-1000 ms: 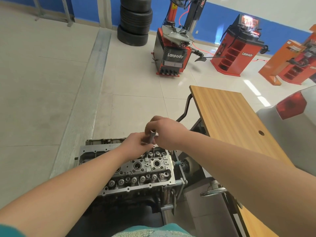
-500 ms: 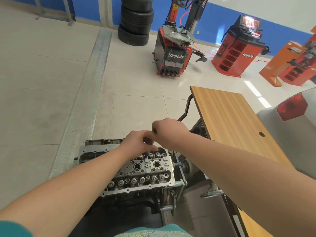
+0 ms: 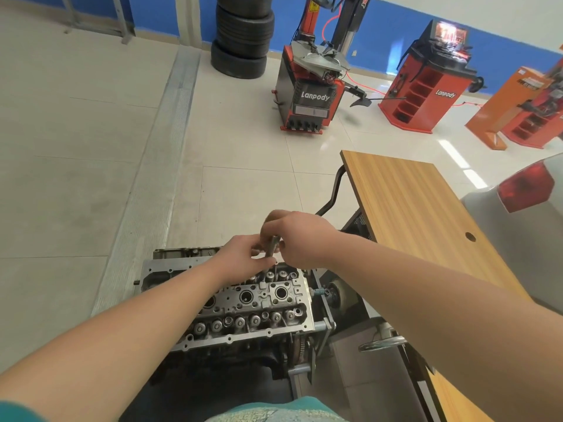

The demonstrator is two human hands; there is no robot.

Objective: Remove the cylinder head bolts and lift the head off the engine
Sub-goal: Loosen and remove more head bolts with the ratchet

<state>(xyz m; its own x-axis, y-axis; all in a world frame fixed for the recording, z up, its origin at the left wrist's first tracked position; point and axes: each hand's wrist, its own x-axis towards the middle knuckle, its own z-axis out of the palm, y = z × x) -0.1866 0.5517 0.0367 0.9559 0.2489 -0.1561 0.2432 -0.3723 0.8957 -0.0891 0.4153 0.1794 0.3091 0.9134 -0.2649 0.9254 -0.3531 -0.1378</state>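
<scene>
While the left hand and right hand both pinch an upright socket tool over the far edge of the cylinder head, a tilted seat could slip and round a bolt.

We have both forearms extended forward, bare, converging at centre. Our left hand has its fingers curled, tips pinched together. Our right hand is knuckles-up, fingers closed beside the left's; the two hands meet at the fingertips.
</scene>
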